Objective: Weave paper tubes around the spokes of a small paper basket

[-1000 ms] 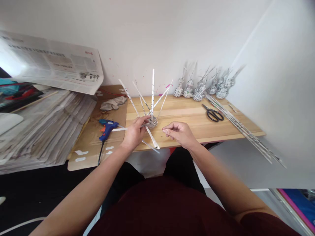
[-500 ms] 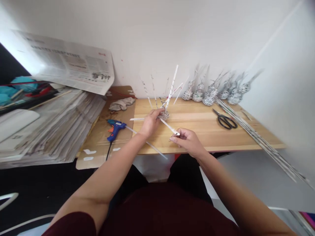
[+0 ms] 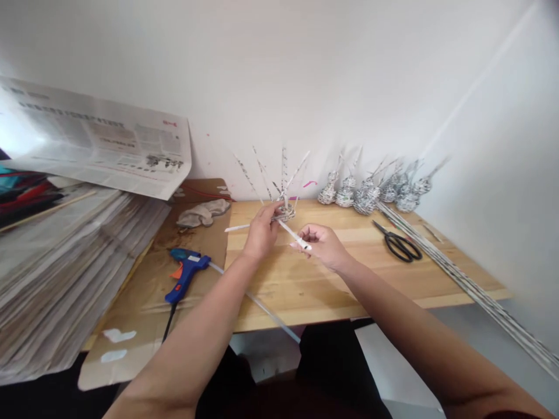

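A small woven piece of rolled newspaper tubes (image 3: 285,213) sits over the wooden tabletop (image 3: 349,273), with several thin paper spokes (image 3: 283,171) fanning upward. My left hand (image 3: 261,233) grips this woven piece at its left side, fingers closed round it. My right hand (image 3: 322,244) is closed in a pinch on the end of one paper tube (image 3: 297,237) that runs from the woven core down to the right. Another long paper tube (image 3: 262,302) lies across the table under my left forearm, reaching past the front edge.
A blue glue gun (image 3: 186,272) lies on brown cardboard (image 3: 131,326) at the left, next to a crumpled rag (image 3: 201,213). Stacked newspapers (image 3: 52,256) fill the far left. Several finished woven figures (image 3: 371,195) line the wall. Black scissors (image 3: 399,244) and a bundle of long paper tubes (image 3: 471,288) lie at the right.
The view has tilted so the table sits lower and nearer. My right hand went from loose beside the woven piece to pinching a tube end. My left hand kept its grip.
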A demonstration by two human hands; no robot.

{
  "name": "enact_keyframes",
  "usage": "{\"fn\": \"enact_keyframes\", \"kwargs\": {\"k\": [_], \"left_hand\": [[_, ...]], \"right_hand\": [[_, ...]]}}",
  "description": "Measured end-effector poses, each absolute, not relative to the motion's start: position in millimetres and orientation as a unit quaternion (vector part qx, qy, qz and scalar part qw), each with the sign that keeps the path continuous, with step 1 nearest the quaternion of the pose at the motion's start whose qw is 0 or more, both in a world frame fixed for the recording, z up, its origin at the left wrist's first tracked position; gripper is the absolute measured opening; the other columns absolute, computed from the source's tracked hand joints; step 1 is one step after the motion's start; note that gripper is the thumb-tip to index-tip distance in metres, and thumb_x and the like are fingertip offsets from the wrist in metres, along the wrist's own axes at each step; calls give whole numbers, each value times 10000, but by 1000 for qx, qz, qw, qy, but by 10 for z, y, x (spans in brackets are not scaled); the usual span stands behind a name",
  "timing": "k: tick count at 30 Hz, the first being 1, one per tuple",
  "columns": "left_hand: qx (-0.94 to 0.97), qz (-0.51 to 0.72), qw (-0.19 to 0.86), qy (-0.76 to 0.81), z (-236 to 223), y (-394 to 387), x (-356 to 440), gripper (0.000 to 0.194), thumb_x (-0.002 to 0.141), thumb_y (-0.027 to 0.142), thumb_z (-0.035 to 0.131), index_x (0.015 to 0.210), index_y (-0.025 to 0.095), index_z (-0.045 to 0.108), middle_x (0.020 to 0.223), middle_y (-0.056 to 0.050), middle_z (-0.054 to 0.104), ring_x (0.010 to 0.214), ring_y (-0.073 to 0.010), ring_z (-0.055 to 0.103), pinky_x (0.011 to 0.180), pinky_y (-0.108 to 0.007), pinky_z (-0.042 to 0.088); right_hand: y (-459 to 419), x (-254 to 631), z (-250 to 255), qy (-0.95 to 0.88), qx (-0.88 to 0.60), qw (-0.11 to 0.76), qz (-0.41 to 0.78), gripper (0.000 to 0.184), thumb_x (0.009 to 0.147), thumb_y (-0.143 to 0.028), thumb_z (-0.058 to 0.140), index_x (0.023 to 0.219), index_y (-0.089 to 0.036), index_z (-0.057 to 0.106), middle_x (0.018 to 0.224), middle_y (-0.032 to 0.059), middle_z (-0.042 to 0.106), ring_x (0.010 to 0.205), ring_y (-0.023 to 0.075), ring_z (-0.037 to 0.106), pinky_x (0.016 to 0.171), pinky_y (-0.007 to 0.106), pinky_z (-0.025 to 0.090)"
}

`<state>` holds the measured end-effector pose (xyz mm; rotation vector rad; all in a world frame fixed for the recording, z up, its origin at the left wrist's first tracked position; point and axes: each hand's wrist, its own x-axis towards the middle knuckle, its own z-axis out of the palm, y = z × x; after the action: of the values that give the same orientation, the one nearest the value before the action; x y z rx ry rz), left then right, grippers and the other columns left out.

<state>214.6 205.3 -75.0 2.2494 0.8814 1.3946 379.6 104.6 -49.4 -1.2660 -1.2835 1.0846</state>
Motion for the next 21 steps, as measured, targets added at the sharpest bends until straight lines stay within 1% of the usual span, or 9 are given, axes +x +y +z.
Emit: {"fn": "enact_keyframes", "kwargs": {"k": [4,8,11,15,18,21], "left_hand": [[793,498,157,315,-817,2095,2049,516,827,-4,510,1297,191,600,1057,-70,712,986,-184,669,948,-360,530],[795,493,141,323,-824,2121,2012,502,848,-4,497,1301,189,595,1028,-64,707,967,-176,667,941,-348,534],[797,485,140,331,-818,2137,2019,496,850,-5,503,1291,199,601,1030,-59,711,972,-177,670,946,-353,536],[794,484,138,341,-814,2139,2027,499,843,-2,520,1289,205,605,1029,-54,716,964,-175,679,942,-350,544],[795,482,135,343,-808,2121,2025,506,845,4,518,1299,211,605,1032,-50,718,964,-170,685,945,-344,547],[792,482,141,349,-804,2098,2020,496,853,20,514,1301,212,609,1039,-51,721,958,-169,690,943,-342,553]], "right_hand": [[1402,3821,-474,-533,-511,509,443,405,578,-397,908,694,-182,586,561,-57,581,489,80,503,467,217,414],[1544,3850,-557,-526,-484,525,463,366,599,-386,900,765,-165,661,640,-19,658,566,96,567,523,225,472],[1509,3901,-610,-522,-487,515,474,365,613,-410,894,754,-156,673,639,-7,666,539,87,554,503,218,451],[1430,3965,-593,-525,-493,501,480,391,592,-407,914,708,-169,626,585,-32,626,482,74,510,460,209,410],[1418,3979,-559,-527,-490,508,473,412,570,-401,927,685,-176,602,563,-42,609,472,74,509,459,211,417],[1423,3978,-535,-516,-495,510,478,390,592,-440,906,692,-168,645,585,-16,642,512,90,555,499,225,464]]}}
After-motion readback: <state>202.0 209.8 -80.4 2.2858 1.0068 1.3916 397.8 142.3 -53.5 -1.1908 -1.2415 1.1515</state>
